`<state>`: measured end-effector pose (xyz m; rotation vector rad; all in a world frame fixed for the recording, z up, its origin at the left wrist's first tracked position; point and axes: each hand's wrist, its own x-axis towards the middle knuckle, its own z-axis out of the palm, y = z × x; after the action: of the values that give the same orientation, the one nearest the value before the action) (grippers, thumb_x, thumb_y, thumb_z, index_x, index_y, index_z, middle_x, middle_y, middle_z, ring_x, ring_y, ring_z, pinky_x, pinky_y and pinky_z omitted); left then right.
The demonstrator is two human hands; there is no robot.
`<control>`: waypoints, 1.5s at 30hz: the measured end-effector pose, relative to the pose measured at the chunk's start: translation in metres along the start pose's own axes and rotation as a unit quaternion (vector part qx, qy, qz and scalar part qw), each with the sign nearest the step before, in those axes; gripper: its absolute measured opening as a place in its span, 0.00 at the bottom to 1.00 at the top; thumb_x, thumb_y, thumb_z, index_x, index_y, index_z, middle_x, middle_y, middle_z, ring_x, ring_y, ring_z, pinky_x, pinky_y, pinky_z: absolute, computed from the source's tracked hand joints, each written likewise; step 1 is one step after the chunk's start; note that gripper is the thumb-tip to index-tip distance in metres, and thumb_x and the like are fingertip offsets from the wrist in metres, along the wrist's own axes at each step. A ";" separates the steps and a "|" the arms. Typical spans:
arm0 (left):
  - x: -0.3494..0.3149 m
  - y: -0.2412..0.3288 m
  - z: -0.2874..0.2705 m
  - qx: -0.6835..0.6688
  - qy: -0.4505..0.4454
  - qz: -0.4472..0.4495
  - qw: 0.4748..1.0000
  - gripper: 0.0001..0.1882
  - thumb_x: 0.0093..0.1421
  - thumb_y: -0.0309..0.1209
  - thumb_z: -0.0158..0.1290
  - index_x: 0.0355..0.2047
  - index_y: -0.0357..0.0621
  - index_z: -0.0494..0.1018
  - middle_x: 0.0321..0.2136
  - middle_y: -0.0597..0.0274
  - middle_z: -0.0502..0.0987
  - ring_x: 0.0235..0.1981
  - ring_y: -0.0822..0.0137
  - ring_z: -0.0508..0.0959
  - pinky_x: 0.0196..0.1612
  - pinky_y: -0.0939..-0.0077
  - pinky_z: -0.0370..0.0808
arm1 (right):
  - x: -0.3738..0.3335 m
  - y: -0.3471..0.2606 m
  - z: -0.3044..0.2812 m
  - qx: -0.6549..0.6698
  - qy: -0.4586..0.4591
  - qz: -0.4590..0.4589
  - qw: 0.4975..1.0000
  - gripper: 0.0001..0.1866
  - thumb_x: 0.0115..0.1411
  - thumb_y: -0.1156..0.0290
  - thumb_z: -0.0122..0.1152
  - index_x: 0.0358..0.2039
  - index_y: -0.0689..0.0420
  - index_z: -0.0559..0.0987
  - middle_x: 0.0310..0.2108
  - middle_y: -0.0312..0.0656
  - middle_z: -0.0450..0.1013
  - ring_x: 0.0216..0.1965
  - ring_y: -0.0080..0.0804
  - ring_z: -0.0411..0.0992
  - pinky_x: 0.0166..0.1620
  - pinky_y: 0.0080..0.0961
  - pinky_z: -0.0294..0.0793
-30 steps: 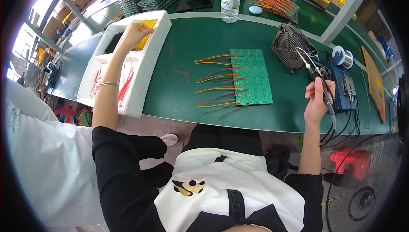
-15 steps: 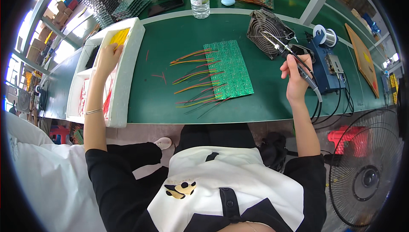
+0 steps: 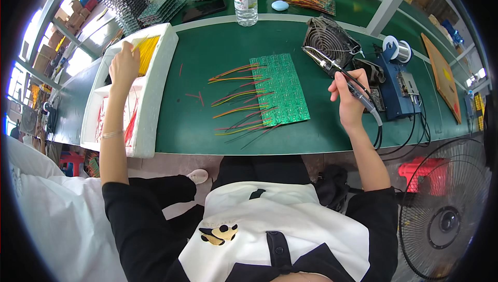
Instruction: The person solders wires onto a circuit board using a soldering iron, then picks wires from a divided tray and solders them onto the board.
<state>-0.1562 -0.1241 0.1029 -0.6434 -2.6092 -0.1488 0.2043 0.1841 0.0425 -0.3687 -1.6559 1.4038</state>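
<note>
My left hand [image 3: 125, 66] is over the white foam box [image 3: 164, 77], its fingertips pinched on a thin yellow wire. Beside the fingers lies a bundle of yellow wires [image 3: 149, 56]; red wires [image 3: 130, 118] fill the nearer compartment. My right hand [image 3: 351, 100] grips a soldering iron [image 3: 367, 103], its tip pointing up and left in front of a small black fan. Flat on the green table lies a green circuit board panel [image 3: 285, 93]. Red, yellow and black wires [image 3: 231, 95] stick out from its left side.
The black boxed fan [image 3: 332, 36] stands behind the iron. To the right are a blue soldering station [image 3: 393, 87], a solder wire spool [image 3: 398, 50] and cables. A water bottle [image 3: 245, 2] stands at the back. A floor fan [image 3: 447, 220] is at the lower right.
My left hand has lifted and drawn slightly left from the yellow bundle, pinching a wire. My right hand has moved left and a little down with the soldering iron.
</note>
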 end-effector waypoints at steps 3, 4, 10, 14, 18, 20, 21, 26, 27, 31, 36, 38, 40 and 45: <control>-0.026 0.049 -0.028 -0.173 0.061 0.109 0.977 0.10 0.59 0.34 0.43 0.37 0.42 0.64 0.23 0.43 0.74 0.29 0.44 0.75 0.31 0.51 0.68 | 0.004 0.006 0.003 -0.013 -0.023 0.017 1.000 0.11 0.56 0.72 0.58 0.27 0.58 0.64 0.17 0.39 0.70 0.14 0.17 0.66 0.19 0.13 0.63; -0.038 0.073 -0.033 -0.212 0.009 0.136 0.968 0.09 0.58 0.33 0.44 0.36 0.42 0.64 0.22 0.44 0.74 0.28 0.44 0.75 0.30 0.52 0.68 | 0.004 0.007 0.003 -0.025 -0.023 0.028 0.999 0.11 0.56 0.72 0.58 0.27 0.58 0.64 0.17 0.39 0.70 0.14 0.17 0.66 0.19 0.12 0.63; -0.077 0.148 -0.011 -0.380 -0.134 0.211 0.891 0.08 0.55 0.31 0.50 0.27 0.38 0.69 0.13 0.54 0.67 0.16 0.60 0.66 0.22 0.66 0.64 | 0.000 0.010 0.006 -0.046 -0.012 0.003 0.999 0.10 0.56 0.72 0.58 0.27 0.58 0.64 0.17 0.39 0.70 0.15 0.17 0.66 0.20 0.13 0.64; -0.065 0.164 0.032 -0.388 -0.151 0.186 0.890 0.10 0.56 0.32 0.51 0.30 0.36 0.73 0.11 0.57 0.66 0.13 0.74 0.63 0.20 0.76 0.62 | 0.001 0.013 -0.001 -0.053 0.001 0.015 0.998 0.11 0.56 0.71 0.58 0.28 0.58 0.65 0.18 0.38 0.70 0.15 0.17 0.66 0.20 0.12 0.65; -0.063 0.178 0.056 -0.427 -0.152 0.152 0.878 0.12 0.57 0.33 0.50 0.34 0.37 0.76 0.12 0.60 0.69 0.14 0.76 0.63 0.20 0.79 0.62 | 0.008 0.011 0.003 -0.058 -0.015 0.025 0.998 0.11 0.57 0.70 0.57 0.28 0.58 0.64 0.18 0.39 0.70 0.15 0.18 0.66 0.20 0.13 0.64; -0.066 0.182 0.062 -0.451 -0.147 0.139 0.869 0.11 0.55 0.34 0.51 0.35 0.43 0.77 0.11 0.54 0.69 0.11 0.64 0.68 0.18 0.71 0.64 | 0.012 0.014 0.007 -0.051 -0.027 0.032 0.998 0.10 0.58 0.69 0.56 0.28 0.58 0.64 0.18 0.40 0.70 0.15 0.18 0.66 0.20 0.13 0.64; -0.065 0.185 0.065 -0.443 -0.153 0.147 0.871 0.11 0.54 0.34 0.52 0.35 0.43 0.77 0.13 0.53 0.71 0.13 0.62 0.71 0.20 0.72 0.66 | 0.015 0.016 0.009 -0.052 -0.025 0.029 0.998 0.10 0.58 0.69 0.56 0.28 0.58 0.64 0.18 0.40 0.70 0.15 0.18 0.66 0.20 0.13 0.64; -0.065 0.188 0.073 -0.469 -0.094 0.216 0.851 0.10 0.53 0.32 0.53 0.35 0.46 0.78 0.20 0.53 0.76 0.19 0.59 0.75 0.27 0.72 0.72 | 0.020 0.023 0.015 -0.023 -0.013 0.044 0.999 0.11 0.58 0.68 0.55 0.29 0.58 0.63 0.18 0.39 0.70 0.15 0.18 0.66 0.20 0.14 0.65; -0.064 0.187 0.075 -0.470 -0.095 0.215 0.851 0.10 0.53 0.32 0.53 0.35 0.46 0.78 0.20 0.53 0.76 0.19 0.59 0.75 0.27 0.72 0.72 | 0.022 0.024 0.016 -0.015 -0.005 0.035 0.999 0.11 0.58 0.68 0.55 0.29 0.58 0.63 0.18 0.39 0.70 0.15 0.18 0.66 0.20 0.14 0.64; -0.060 0.183 0.062 -0.446 -0.092 0.211 0.865 0.10 0.54 0.28 0.50 0.37 0.43 0.75 0.23 0.53 0.76 0.20 0.57 0.76 0.27 0.70 0.72 | 0.023 0.028 0.025 -0.002 -0.008 0.024 1.000 0.11 0.59 0.68 0.54 0.29 0.58 0.63 0.18 0.40 0.70 0.15 0.19 0.65 0.20 0.14 0.64; -0.066 0.178 0.057 -0.396 -0.025 0.232 0.888 0.08 0.55 0.24 0.46 0.36 0.41 0.66 0.23 0.50 0.75 0.24 0.48 0.75 0.27 0.63 0.72 | 0.014 0.032 0.027 0.019 0.001 0.029 0.999 0.09 0.59 0.69 0.54 0.29 0.57 0.63 0.17 0.39 0.69 0.13 0.18 0.63 0.19 0.14 0.63; -0.071 0.174 0.058 -0.390 -0.029 0.264 0.882 0.08 0.54 0.23 0.45 0.36 0.42 0.62 0.24 0.50 0.75 0.25 0.48 0.75 0.26 0.60 0.71 | 0.009 0.038 0.024 0.028 0.004 0.071 0.997 0.09 0.58 0.70 0.54 0.29 0.57 0.63 0.17 0.39 0.69 0.13 0.18 0.63 0.18 0.14 0.62; -0.069 0.174 0.054 -0.404 -0.036 0.264 0.875 0.07 0.54 0.22 0.44 0.34 0.42 0.62 0.23 0.53 0.74 0.26 0.50 0.75 0.27 0.62 0.70 | 0.008 0.033 0.024 0.036 0.009 0.095 0.995 0.09 0.58 0.70 0.54 0.29 0.57 0.63 0.17 0.39 0.69 0.13 0.19 0.63 0.18 0.14 0.62; -0.062 0.161 0.046 -0.393 0.004 0.283 0.875 0.05 0.55 0.22 0.42 0.33 0.42 0.62 0.23 0.56 0.74 0.26 0.51 0.75 0.27 0.64 0.70 | 0.004 0.026 0.026 0.023 0.015 0.084 0.996 0.10 0.59 0.69 0.54 0.29 0.57 0.63 0.17 0.39 0.69 0.14 0.18 0.63 0.18 0.14 0.62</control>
<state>-0.0506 0.0023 0.0339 -1.6306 -2.1547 -1.0382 0.1739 0.1790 0.0222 -0.5104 -1.5944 1.5502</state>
